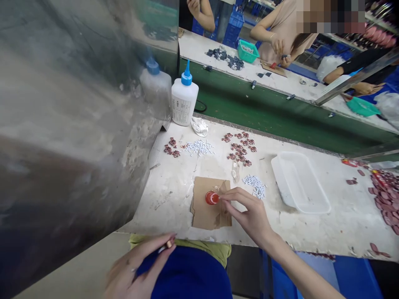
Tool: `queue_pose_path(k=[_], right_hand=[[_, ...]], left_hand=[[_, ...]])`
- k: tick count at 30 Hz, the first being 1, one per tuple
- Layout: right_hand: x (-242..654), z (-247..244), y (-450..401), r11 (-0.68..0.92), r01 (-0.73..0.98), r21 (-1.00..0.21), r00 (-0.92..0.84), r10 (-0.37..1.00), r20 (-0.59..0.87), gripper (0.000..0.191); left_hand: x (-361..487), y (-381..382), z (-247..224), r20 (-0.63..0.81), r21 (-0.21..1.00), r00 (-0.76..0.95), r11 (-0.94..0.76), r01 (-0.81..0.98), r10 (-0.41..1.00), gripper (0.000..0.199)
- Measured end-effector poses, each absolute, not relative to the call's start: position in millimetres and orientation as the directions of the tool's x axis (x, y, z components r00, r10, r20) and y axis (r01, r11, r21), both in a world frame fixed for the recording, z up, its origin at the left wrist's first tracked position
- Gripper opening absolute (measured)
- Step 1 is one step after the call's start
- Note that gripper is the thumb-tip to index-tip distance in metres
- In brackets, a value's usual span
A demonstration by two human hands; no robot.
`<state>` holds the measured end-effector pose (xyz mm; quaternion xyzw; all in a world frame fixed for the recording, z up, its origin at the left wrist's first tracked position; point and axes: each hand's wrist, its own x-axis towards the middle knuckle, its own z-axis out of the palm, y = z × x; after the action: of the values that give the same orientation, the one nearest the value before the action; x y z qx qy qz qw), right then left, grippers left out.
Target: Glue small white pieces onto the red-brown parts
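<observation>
My left hand (139,263) is in front of the table edge, over my lap, with a small brown, shiny piece (170,242) pinched between thumb and fingertip. Over the torn cardboard (205,218), my right hand (251,209) has thumb and fingers pressed together at the rim of a small red pot (211,198). Whatever lies between those fingertips is too small to make out. Close to this hand lies a pile of tiny pale bluish-white pieces (254,185). Beyond the cardboard are small reddish-brown figure-like pieces (240,151) and another pile of tiny white pieces (199,148).
A metal wall (93,124) borders the left side. By it stands a white squeeze bottle (184,99) with a blue nozzle. To the right are a clear plastic tray (299,182) and a heap of dark red pieces (386,203). Other people work at the opposite bench (199,43).
</observation>
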<state>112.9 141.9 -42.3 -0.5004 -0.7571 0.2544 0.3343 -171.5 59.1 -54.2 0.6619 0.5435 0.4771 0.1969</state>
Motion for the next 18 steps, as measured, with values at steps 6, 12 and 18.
queue_pose_path(k=[6, 12, 18], right_hand=[[85, -12, 120, 0.263, 0.361, -0.894, -0.163, 0.962, 0.217, 0.017], [64, 0, 112, 0.226, 0.213, -0.950, -0.144, 0.969, 0.198, 0.020], [65, -2, 116, 0.239, 0.200, -0.950, -0.189, 0.961, 0.202, 0.022]], left_hand=[[-131, 101, -37, 0.383, 0.852, 0.130, -0.404, 0.332, 0.915, 0.022], [-124, 108, -31, 0.332, 0.888, 0.146, -0.361, 0.284, 0.932, 0.025], [-124, 107, -30, 0.318, 0.885, 0.114, -0.338, 0.320, 0.941, 0.025]])
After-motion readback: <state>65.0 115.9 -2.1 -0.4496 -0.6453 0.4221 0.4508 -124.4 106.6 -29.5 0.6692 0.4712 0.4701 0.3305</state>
